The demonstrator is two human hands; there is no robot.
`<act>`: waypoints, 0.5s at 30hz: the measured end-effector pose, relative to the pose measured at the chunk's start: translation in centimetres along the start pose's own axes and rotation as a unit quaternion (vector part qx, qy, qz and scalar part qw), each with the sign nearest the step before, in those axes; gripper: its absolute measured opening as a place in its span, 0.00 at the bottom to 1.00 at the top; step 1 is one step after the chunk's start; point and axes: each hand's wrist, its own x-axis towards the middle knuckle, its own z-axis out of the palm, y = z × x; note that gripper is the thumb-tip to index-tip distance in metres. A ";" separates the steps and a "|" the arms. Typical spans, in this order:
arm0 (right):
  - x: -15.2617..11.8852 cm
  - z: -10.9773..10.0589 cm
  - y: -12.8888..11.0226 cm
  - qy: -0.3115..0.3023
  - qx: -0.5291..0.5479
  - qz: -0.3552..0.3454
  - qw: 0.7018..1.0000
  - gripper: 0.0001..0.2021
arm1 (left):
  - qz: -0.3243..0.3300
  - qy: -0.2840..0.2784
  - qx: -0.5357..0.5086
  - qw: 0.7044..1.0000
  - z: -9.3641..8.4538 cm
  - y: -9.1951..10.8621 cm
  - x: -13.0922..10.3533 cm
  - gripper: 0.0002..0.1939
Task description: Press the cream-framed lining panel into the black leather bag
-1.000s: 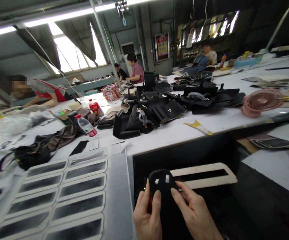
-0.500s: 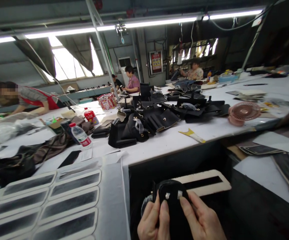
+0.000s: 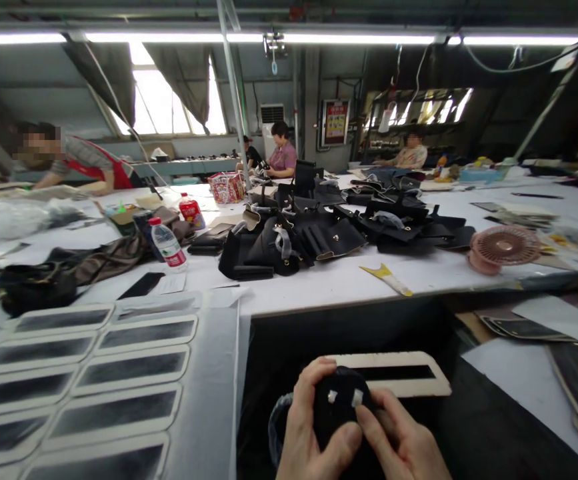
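The black piece (image 3: 325, 408) is held low in front of the person, over a dark recess (image 3: 279, 340) in front of the white surface (image 3: 293, 292). It has a rounded top and two small white patches (image 3: 357, 398) side by side on its face. The left hand (image 3: 313, 427) grips it from the left, fingers curled over its upper edge and thumb pressed across the lower face. The right hand (image 3: 401, 433) pinches its right side, a fingertip just below the right patch.

A greyish wrapped loop (image 3: 273, 427) hangs just left of the left hand. Directly behind the black piece lies a pale frame (image 3: 439, 383) with a long dark opening. To the left, black panels (image 3: 133, 363) with pale borders lie in two columns.

On the surface beyond, black bags (image 3: 269, 247) are heaped in the middle, with a clear bottle (image 3: 169, 248) and a red bottle (image 3: 191, 212) to their left. A yellow and white strip (image 3: 386, 279) lies near the front edge, and a pink fan (image 3: 506, 247) stands to its right. Farther back, one person (image 3: 93, 163) leans over at the left.
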 end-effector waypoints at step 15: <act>2.5 -0.5 -0.7 0.092 -0.086 -0.351 0.928 0.13 | 0.053 -0.025 0.055 0.997 0.6 0.3 -0.2 0.35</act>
